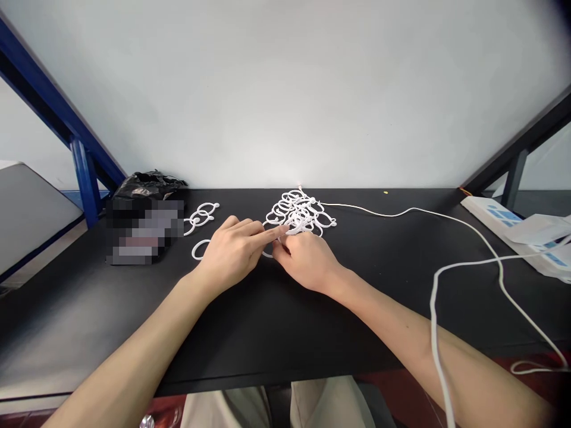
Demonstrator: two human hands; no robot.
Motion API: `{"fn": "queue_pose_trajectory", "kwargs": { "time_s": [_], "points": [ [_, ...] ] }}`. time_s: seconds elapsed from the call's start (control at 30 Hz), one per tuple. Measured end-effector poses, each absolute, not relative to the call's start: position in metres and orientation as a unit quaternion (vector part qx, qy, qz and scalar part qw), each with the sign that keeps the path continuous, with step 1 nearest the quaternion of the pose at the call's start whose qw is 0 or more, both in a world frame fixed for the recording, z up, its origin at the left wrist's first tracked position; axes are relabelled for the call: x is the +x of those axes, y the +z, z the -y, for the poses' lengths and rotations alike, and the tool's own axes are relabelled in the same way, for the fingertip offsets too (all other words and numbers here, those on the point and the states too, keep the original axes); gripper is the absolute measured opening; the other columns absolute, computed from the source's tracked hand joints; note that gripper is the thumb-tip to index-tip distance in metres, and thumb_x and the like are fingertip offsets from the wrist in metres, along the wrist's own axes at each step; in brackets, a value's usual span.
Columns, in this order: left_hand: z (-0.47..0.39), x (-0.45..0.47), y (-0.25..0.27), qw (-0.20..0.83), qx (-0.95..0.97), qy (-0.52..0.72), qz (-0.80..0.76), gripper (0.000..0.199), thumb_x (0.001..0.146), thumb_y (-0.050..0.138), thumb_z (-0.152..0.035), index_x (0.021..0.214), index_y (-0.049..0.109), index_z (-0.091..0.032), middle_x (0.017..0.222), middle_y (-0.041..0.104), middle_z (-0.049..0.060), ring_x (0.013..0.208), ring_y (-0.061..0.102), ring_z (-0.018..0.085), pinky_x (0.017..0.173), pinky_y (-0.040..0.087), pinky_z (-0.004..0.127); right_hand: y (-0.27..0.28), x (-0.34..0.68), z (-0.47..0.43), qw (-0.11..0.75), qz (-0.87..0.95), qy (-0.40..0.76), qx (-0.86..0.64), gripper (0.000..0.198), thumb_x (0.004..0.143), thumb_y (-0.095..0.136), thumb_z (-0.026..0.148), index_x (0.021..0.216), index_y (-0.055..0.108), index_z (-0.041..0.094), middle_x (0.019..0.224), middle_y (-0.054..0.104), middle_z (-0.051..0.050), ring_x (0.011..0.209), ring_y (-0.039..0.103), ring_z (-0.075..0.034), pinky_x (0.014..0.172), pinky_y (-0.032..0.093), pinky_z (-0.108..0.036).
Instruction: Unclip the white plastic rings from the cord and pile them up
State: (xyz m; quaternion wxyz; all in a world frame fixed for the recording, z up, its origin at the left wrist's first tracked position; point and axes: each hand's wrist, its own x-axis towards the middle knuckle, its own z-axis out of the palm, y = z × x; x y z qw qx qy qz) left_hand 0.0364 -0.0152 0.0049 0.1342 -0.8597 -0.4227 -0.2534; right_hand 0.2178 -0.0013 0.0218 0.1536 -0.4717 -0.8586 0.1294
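Note:
My left hand [238, 246] and my right hand [307, 258] meet low over the black table, fingertips touching. Between them shows the arc of a white ring [267, 255], with both hands closed around it; the rest of it is hidden by my fingers. The left index finger reaches across to the right thumb and curled fingers. Just beyond my hands lies a tangled pile of white plastic rings [303, 208] with small eyelets. Left of my left hand, several white rings [203, 215] overlap, and a single ring [199, 249] is partly covered by the hand.
A black plastic bag [149, 185] and a blurred-out dark packet [145, 232] lie at the left. A white cord [392, 214] runs from the pile to the right and loops over my right forearm. A white-and-blue box or pack [504, 217] sits at the right edge.

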Motion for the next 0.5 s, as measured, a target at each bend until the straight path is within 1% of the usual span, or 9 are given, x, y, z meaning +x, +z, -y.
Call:
{"fn": "queue_pose_trajectory", "kwargs": {
  "time_s": [0.1,0.23,0.3,0.4,0.5],
  "points": [
    [0.0158,0.0422,0.0076,0.129,-0.835,-0.274,0.459,0.039,0.098,0.037,-0.013,0.124,0.064,-0.025,0.07,0.063,-0.001,0.067,0.05,0.015,0.067,0.031,0.033,0.0209,0.216,0.0,0.19,0.856,0.119,-0.467,0.036,0.094,0.041,0.027,0.062,0.053,0.017,0.054,0.054,0.001,0.049,0.045,-0.01,0.051,0.026,-0.025],
    [0.0138,0.0474,0.008,0.098,-0.807,-0.292,0.504,0.038,0.098,0.038,-0.015,0.123,0.065,-0.026,0.072,0.066,-0.001,0.069,0.051,0.016,0.071,0.031,0.035,0.0183,0.2137,-0.0036,0.215,0.846,0.124,-0.472,0.037,0.093,0.041,0.026,0.058,0.047,0.017,0.05,0.047,0.002,0.046,0.038,-0.008,0.05,0.023,-0.024],
    [0.0116,0.047,0.0073,0.075,-0.788,-0.302,0.531,0.038,0.098,0.038,-0.017,0.124,0.064,-0.026,0.071,0.066,0.0,0.069,0.052,0.016,0.074,0.033,0.036,0.0173,0.2132,-0.0048,0.223,0.843,0.128,-0.472,0.037,0.093,0.041,0.026,0.057,0.046,0.018,0.05,0.045,0.003,0.045,0.035,-0.007,0.049,0.023,-0.024],
    [0.009,0.0438,0.007,0.043,-0.765,-0.316,0.559,0.037,0.099,0.039,-0.023,0.128,0.061,-0.025,0.068,0.06,-0.001,0.069,0.053,0.016,0.079,0.036,0.036,0.0159,0.2133,-0.0053,0.237,0.837,0.126,-0.478,0.04,0.095,0.039,0.028,0.057,0.045,0.018,0.049,0.043,0.004,0.045,0.032,-0.007,0.049,0.022,-0.024],
    [0.0094,0.0389,0.0085,-0.016,-0.779,-0.305,0.548,0.038,0.098,0.042,-0.031,0.132,0.057,-0.027,0.073,0.061,-0.001,0.071,0.053,0.017,0.08,0.04,0.035,0.0141,0.2166,-0.0076,0.244,0.826,0.117,-0.495,0.043,0.096,0.039,0.034,0.057,0.045,0.018,0.05,0.046,0.003,0.045,0.032,-0.007,0.049,0.021,-0.025]
  ]
}}
